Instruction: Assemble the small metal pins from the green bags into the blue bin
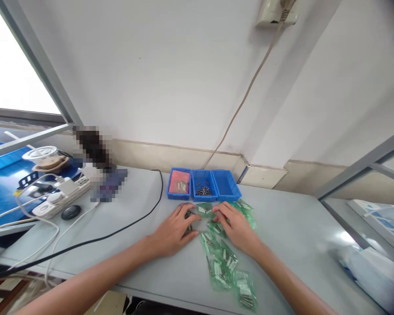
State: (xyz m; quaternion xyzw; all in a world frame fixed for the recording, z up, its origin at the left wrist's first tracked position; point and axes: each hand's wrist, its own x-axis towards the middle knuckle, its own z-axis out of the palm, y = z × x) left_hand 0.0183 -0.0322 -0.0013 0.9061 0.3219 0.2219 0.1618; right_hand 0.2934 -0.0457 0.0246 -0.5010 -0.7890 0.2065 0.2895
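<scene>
My left hand (174,230) rests on the grey table with thumb and fingers apart, curved around a few dark metal pins (188,215). Between my two hands lies a small green plastic bag (204,209) with metal pieces and a white slip inside. The fingertips of my right hand (237,227) are curled together at that bag's right edge. Several more filled green bags (219,273) are spread below and beside my right hand. Just behind my hands, the middle blue bin (203,173) holds loose metal pins (203,190).
The left blue bin (179,169) contains a pink sheet and a small bag; the right blue bin (228,183) stands beside the middle one. A black cable (118,234) crosses the table's left side, near a power strip (62,197) and a black mouse-like object (71,212).
</scene>
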